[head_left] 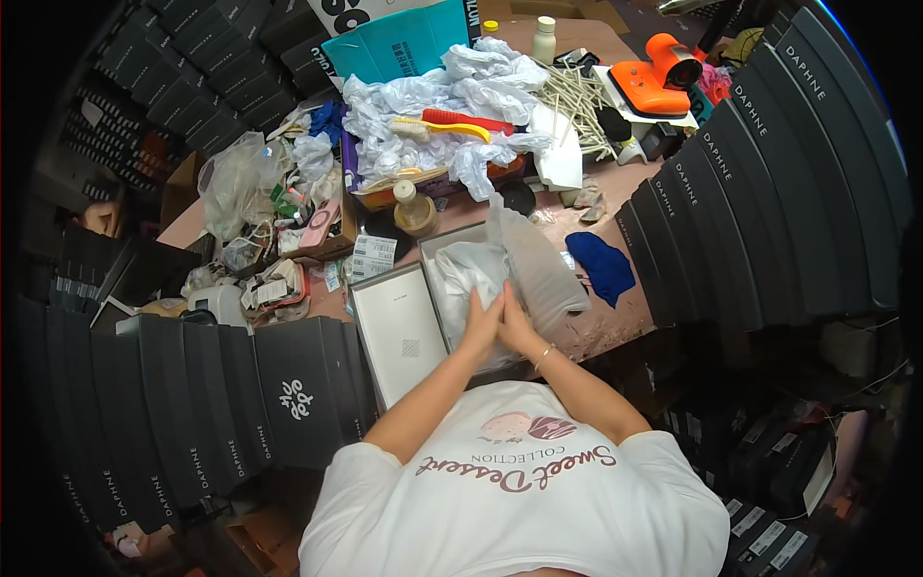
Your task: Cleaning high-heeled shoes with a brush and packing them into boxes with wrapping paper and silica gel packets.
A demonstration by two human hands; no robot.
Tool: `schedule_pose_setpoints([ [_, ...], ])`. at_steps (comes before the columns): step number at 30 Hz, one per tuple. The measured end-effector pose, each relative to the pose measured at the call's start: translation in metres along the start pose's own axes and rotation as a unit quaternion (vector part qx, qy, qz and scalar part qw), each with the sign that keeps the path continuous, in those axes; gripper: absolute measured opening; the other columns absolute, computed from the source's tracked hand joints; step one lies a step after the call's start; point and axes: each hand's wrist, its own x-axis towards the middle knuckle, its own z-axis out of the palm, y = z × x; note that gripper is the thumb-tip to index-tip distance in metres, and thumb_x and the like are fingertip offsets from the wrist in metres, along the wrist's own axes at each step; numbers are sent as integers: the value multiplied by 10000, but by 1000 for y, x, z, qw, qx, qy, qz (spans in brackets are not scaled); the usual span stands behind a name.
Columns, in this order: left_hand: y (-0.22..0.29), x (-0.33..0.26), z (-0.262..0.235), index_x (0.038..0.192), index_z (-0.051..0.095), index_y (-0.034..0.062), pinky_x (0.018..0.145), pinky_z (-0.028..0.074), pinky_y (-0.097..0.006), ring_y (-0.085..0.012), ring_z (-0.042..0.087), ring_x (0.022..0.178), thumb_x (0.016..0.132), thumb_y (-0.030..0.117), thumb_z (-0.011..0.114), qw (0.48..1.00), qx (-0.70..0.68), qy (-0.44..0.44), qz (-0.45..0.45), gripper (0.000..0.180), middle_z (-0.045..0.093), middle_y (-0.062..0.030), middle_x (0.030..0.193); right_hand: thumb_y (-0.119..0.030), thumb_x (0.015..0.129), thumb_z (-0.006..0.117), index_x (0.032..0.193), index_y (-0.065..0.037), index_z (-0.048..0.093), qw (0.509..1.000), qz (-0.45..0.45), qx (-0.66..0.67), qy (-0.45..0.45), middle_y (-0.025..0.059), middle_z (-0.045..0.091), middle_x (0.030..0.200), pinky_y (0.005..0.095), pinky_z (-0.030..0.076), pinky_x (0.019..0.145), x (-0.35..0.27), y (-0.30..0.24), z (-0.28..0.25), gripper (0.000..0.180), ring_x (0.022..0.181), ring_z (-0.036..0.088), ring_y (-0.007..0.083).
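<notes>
Close together over an open shoebox point(430, 264), my two hands meet on a bundle in white wrapping point(463, 269). My left hand point(483, 322) grips the wrapping, its fingers partly sunk in the folds. Against it, my right hand point(516, 325) closes on the wrapping's right side, with most of its fingers hidden. What lies inside the bundle cannot be seen. A translucent white foam sheet point(540, 264) stands up along the right of the box, beside my right hand. Left of the box lies its lid point(396, 332), pale inside facing up.
Stacked dark shoeboxes point(760, 192) wall the right side, and more boxes point(192, 404) line the left. A blue cloth point(601, 267) lies to the right. Behind are crumpled white paper point(413, 101), a red-handled brush point(466, 120), a bottle point(413, 207), pale sticks point(575, 108) and an orange device point(654, 82).
</notes>
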Motion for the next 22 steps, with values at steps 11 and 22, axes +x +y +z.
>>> schedule_pose_setpoints([
  [11,11,-12,-42,1087,602,-13,733,492,-331,-251,624,843,852,280,635,884,427,33,187,377,637,-154,977,-318,847,628,1055,111,574,993,82,-89,-10,250,604,1046,415,469,874,-48,-89,-113,479,971,572,408],
  [22,-171,-8,-213,1207,566,4,963,424,-402,-331,597,1077,847,237,605,879,459,120,-49,431,594,-230,1184,-482,782,612,1150,-100,601,840,-360,-359,-187,162,457,1316,524,172,1108,-60,-10,-12,530,1348,259,374],
])
